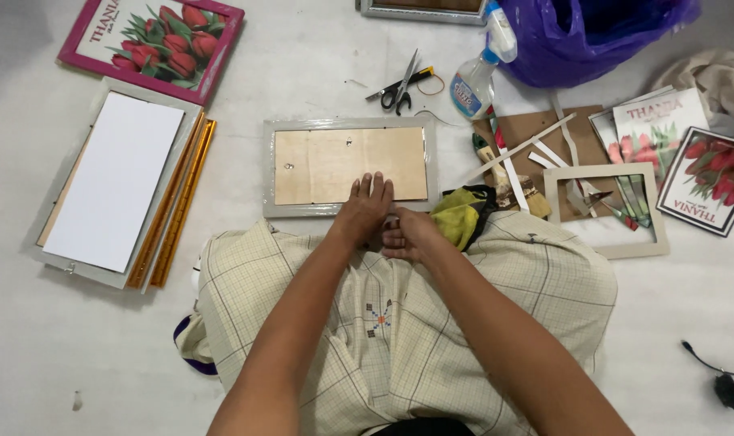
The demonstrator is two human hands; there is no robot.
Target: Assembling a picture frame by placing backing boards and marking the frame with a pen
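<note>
A picture frame [349, 164] lies face down on the pale floor in front of me, its brown backing board up inside a silvery border. My left hand [364, 210] rests flat on the frame's near edge, fingers pressing the board. Beside it, my right hand [407, 236] is curled at the frame's lower rim; whether it pinches something small is hidden. A yellow-green cloth [457, 220] lies just right of that hand.
Scissors [401, 85] and a spray bottle [478, 73] lie beyond the frame, near a purple plastic bag [593, 36]. Right: an empty frame [605, 208], cardboard, strips, tulip prints [710, 182]. Left: a white board on a frame [112, 182], gold mouldings [177, 206], a tulip picture [153, 42].
</note>
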